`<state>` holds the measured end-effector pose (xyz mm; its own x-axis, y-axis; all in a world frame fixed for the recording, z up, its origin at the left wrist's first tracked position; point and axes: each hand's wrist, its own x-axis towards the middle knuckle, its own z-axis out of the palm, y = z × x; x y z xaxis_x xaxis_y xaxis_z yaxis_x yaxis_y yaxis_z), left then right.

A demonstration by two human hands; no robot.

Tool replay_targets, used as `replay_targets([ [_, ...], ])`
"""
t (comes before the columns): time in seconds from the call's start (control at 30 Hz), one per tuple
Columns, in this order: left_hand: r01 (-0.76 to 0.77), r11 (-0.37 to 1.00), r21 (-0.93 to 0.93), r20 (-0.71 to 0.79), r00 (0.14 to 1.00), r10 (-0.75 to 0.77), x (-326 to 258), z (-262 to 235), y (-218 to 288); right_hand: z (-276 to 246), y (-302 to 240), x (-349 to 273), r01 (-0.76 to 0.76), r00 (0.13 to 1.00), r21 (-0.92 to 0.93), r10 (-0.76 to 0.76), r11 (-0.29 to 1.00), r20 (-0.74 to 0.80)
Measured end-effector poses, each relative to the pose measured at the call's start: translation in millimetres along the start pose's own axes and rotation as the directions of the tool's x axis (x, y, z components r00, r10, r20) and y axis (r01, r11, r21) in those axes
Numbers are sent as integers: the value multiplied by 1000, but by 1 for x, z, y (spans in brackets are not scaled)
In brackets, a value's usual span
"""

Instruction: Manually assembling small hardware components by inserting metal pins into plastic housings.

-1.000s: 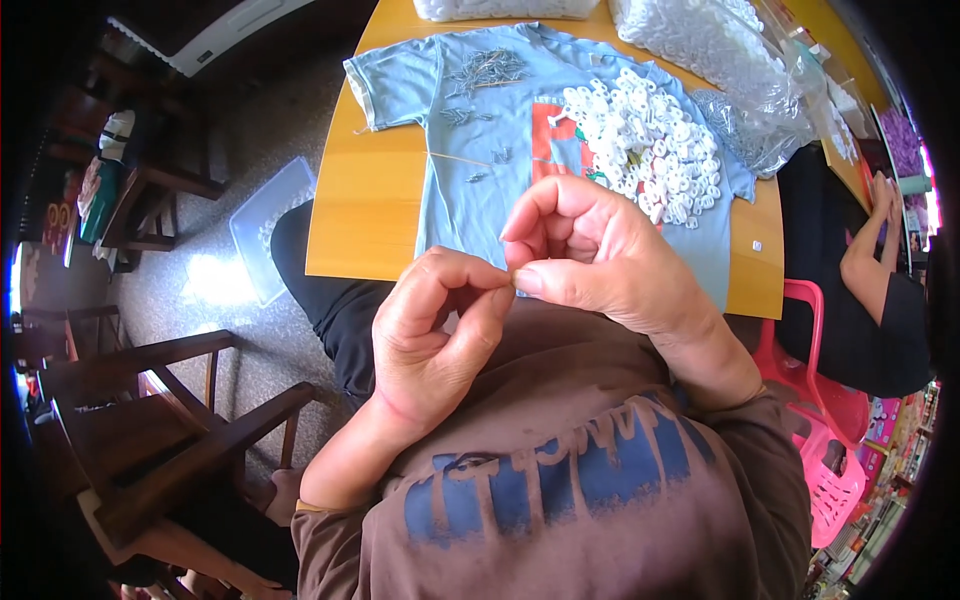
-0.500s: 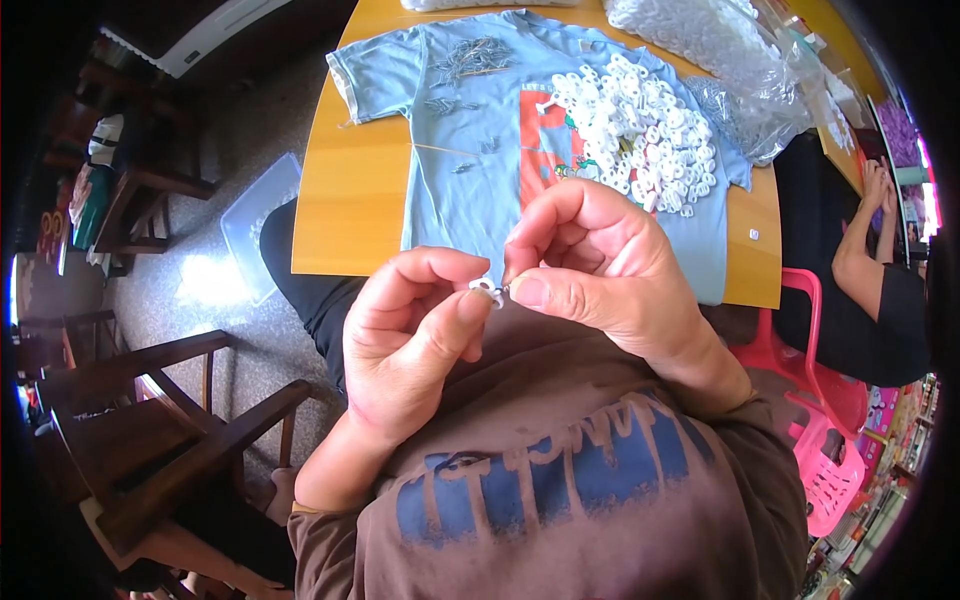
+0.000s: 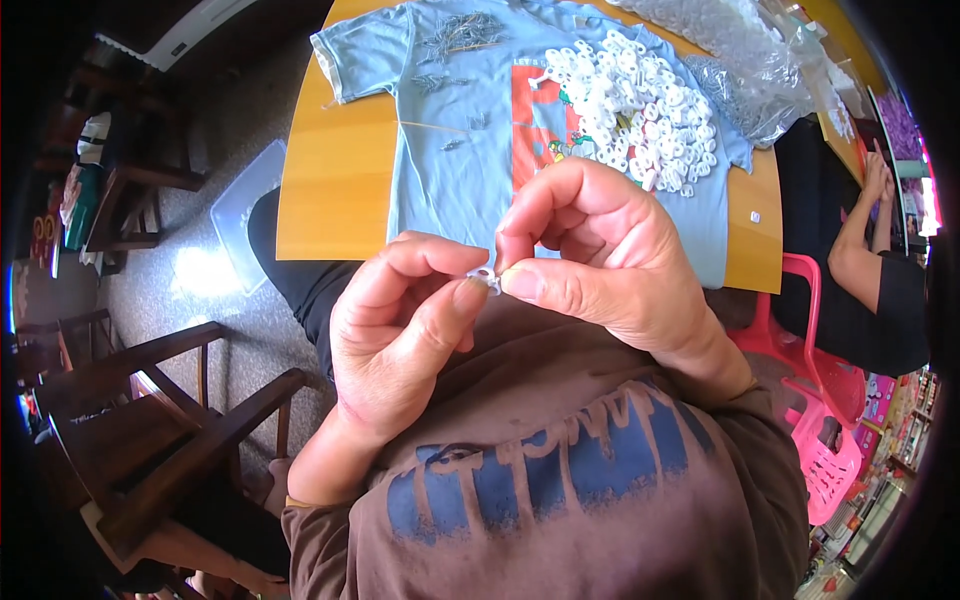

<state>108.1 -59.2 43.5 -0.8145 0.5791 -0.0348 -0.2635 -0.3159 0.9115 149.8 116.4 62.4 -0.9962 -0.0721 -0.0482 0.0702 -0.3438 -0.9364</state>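
- My left hand pinches a small white piece between thumb and forefinger, before the near edge of the blue T-shirt; this grip, I think, leaves one side free.
- My right hand is curled, thumb and forefinger almost meeting just beside the piece; whether they hold something (maybe very thin), I cannot tell.
- The white pile lies on the shirt's right part, grey metal bits far left, perhaps to keep them apart.
- My fingertips cover much of the piece; beyond the shirt, a clear bag is cut off.
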Motion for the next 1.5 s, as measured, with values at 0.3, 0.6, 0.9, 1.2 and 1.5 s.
replay_targets([
  [0.3, -21, 1000, 7, -6, 1000, 21, 0, -1, -2, -1, 2, -1, 43, 999, -79, -44, 996, -13],
  [0.6, -26, 1000, 13, 6, 1000, 26, 0, -2, -1, -1, 4, 0, 75, 997, -128, -76, 989, 0],
  [0.9, -261, 883, 390, 66, 964, 256, -1, -2, -6, 3, 4, -3, 220, 970, -390, -244, 894, -13],
  [1.2, -228, 926, 302, 46, 973, 225, -2, 1, -5, -2, 0, -7, 135, 991, -397, -132, 908, 36],
  [1.5, -228, 938, 261, 20, 973, 231, -2, 4, -10, -1, 3, -8, 132, 990, -404, -143, 905, 2],
])
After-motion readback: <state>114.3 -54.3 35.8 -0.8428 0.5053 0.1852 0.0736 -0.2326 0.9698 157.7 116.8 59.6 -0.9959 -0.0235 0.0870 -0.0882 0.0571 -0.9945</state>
